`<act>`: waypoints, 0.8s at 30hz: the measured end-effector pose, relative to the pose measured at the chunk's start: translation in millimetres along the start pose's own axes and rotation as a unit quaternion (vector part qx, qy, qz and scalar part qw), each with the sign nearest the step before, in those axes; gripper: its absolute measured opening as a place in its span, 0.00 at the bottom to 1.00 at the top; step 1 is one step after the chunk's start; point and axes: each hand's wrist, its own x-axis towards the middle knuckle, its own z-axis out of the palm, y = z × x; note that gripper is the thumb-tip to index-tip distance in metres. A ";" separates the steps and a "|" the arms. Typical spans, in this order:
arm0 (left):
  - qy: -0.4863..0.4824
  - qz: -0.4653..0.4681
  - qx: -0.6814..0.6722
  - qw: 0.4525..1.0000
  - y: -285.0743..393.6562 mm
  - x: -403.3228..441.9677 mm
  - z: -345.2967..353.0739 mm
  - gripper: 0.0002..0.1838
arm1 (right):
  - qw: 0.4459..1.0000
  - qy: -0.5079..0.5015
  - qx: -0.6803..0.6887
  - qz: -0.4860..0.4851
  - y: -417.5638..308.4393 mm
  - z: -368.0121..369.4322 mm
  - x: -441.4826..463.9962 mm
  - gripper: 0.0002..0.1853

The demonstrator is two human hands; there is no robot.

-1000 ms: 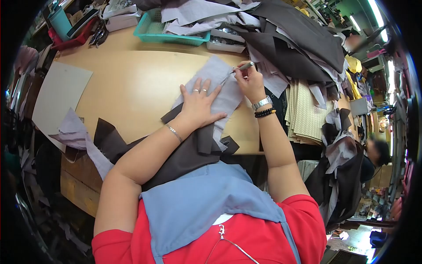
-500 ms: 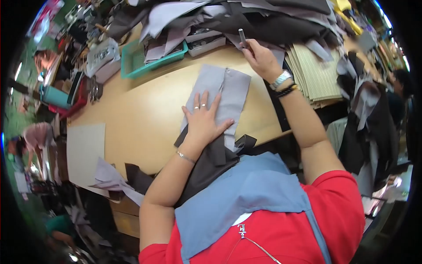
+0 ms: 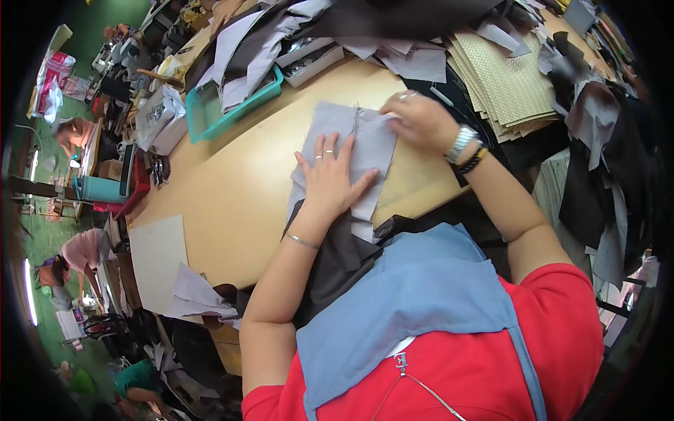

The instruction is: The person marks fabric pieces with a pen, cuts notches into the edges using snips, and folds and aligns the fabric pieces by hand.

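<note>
My left hand (image 3: 328, 177) lies flat with spread fingers on a light grey fabric piece (image 3: 365, 144), pressing it to the wooden table. A seam or fold runs down the piece, with loose threads at its top edge. My right hand (image 3: 423, 123) is closed, its fingertips together at the fabric's upper right edge; what they pinch is hidden. Just beyond that hand, a slim pale pen-like tool (image 3: 442, 95) rests on dark material. Dark fabric (image 3: 330, 270) runs from under my left wrist toward my lap.
A teal basket (image 3: 239, 116) with fabric stands at the back left, beside a small-parts tray (image 3: 316, 64). Woven-patterned sheets (image 3: 509, 77) are stacked at the right. Fabric scraps cover the far side. A pale board (image 3: 160, 263) lies at the left. Other people work farther left.
My right hand has come down and toward me to the fabric's upper right edge. The pen-like tool no longer stands up from its fingers. My left hand stays flat on the fabric.
</note>
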 end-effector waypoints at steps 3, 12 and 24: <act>0.004 -0.005 -0.005 1.000 1.6 7.8 3.6 0.45 | 0.994 0.019 0.019 -0.106 -11.0 25.4 21.8 0.12; 0.022 0.011 0.008 1.000 -2.7 16.6 15.2 0.46 | 0.994 0.042 0.013 -0.099 -1.4 45.6 25.5 0.13; 0.048 0.029 0.007 0.998 -0.7 37.6 20.2 0.46 | 0.988 0.147 0.047 0.012 8.3 54.9 25.6 0.04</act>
